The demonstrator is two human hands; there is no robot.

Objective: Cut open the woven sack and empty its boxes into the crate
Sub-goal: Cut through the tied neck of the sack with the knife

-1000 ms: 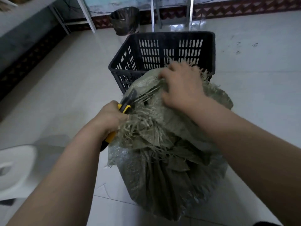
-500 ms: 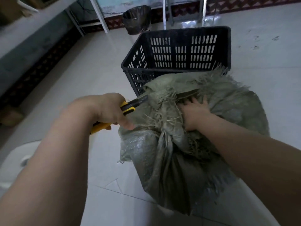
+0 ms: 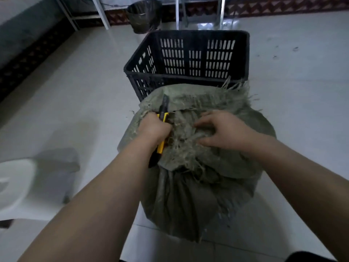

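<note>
Since half a second ago my left hand (image 3: pixel 154 127) has swung the knife (image 3: pixel 162 118) onto the sack (image 3: pixel 198 186), fist closed on its handle, blade pointing at the crate (image 3: pixel 186 53) just behind. My right hand (image 3: pixel 224 132) presses open-fingered, holding the frayed fabric taut for the cut.

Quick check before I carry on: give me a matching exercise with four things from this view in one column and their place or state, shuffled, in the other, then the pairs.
Things:
1. utility knife
2. woven sack
3. black crate
4. bin

Places or states:
A. stands on the floor just beyond the sack, no boxes visible inside
B. far back by the wall, lined with a dark bag
C. gripped in the left hand, blade end pointing away over the sack top
D. frayed at the top, pressed down by the right hand

Pairs: 1-C, 2-D, 3-A, 4-B
</note>
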